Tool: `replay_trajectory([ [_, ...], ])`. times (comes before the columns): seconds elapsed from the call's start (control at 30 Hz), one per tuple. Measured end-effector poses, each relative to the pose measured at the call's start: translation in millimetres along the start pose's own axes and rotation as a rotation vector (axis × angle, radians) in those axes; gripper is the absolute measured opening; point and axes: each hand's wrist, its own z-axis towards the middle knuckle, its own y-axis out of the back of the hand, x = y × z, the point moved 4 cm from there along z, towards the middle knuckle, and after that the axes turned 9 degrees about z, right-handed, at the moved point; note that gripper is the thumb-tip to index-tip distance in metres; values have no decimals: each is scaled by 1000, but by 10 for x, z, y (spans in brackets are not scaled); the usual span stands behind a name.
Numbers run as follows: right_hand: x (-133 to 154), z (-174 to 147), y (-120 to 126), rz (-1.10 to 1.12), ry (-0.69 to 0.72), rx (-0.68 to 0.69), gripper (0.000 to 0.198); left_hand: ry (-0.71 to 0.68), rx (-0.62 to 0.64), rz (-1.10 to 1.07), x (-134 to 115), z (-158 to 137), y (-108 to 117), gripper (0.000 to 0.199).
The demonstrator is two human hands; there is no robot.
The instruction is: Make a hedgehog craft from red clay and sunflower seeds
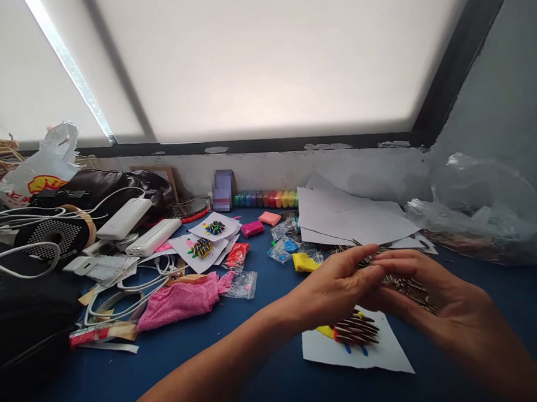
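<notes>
My left hand [342, 284] and my right hand [444, 297] meet at the fingertips over the right side of the table. Their fingers are pressed together; anything small between them is hidden. Behind and under them lies a pile of dark striped seeds [410, 286], seen through the gap of my right hand. Just below sits a white paper sheet [380, 360] bearing a clay figure [356, 330], with rows of seeds stuck along its back, yellow and red clay at its left and blue feet. My left forearm crosses the table from the lower left.
Yellow clay [304, 262] lies behind my left hand. White paper sheets [350, 214] and a clear plastic bag [490, 225] stand further back. At left are finished seed figures [202, 247], a pink cloth [179, 301], power banks [156, 237] and white cables [120, 287]. Coloured clay packs [266, 199] line the wall.
</notes>
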Motion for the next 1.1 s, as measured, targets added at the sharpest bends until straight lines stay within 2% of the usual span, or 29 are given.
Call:
replay_trajectory([
  [0.1, -48, -13, -80, 137, -139, 71, 27, 39, 68, 37, -32, -41, -5, 70],
  [0.27, -56, -8, -74, 159, -166, 52, 25, 60, 174, 97, -96, -56, 15, 66],
  [0.33, -88, 2, -74, 94, -151, 68, 23, 64, 99, 249, -80, -20, 137, 58],
  [0.43, -177, 3, -110, -39, -116, 116, 23, 107, -123, 712, 2, 43, 410, 33],
  [0.47, -210, -2, -135, -72, -104, 147, 24, 127, -117, 840, 52, 63, 467, 28],
  [0.53, -264, -18, -186, -134, -68, 191, 24, 141, -12, 962, 172, 100, 513, 26],
  [0.67, -336, -58, -277, -218, -23, 255, 21, 155, 131, 1008, 369, 134, 498, 29],
  [0.87, -407, -110, -370, -307, 34, 331, 21, 169, 148, 1008, 447, 144, 464, 31],
  [1.1, -419, -117, -374, -339, 87, 339, 17, 152, 148, 1042, 464, 155, 473, 30],
])
